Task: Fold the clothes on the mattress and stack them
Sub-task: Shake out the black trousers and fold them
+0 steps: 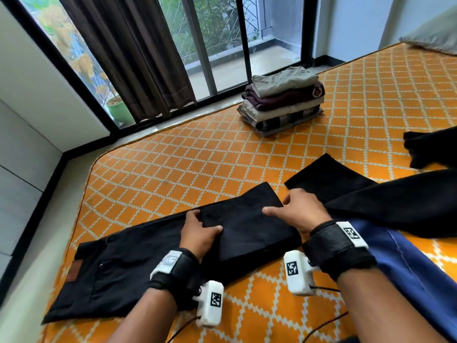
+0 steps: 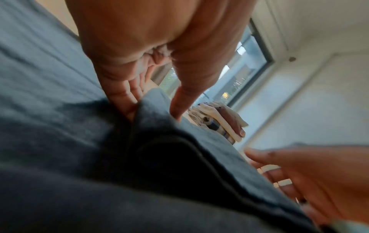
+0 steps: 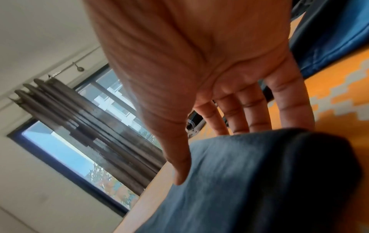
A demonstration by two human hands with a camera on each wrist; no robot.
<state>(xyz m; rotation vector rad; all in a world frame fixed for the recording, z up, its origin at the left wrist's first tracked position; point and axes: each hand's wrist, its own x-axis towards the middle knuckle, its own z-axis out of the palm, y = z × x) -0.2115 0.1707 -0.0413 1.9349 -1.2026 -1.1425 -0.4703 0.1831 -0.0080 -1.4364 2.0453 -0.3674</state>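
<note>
Black trousers [image 1: 173, 246] lay half-folded on the mattress [image 1: 158, 169], left hand [image 1: 197, 233] pinching the fold, right hand [image 1: 300, 210] flat and open; we judged the stack [image 1: 282, 100] well begun, other dark clothes [image 1: 395, 201] unfolded.

I see black trousers [image 1: 153, 256] at my six o'clock, orange mattress [image 1: 173, 164] with white lattice pattern, blue cloth [image 1: 408, 263] at four, beige, maroon and plaid stack [image 1: 282, 100] at one, brown curtain [image 1: 128, 58] at eleven
</note>
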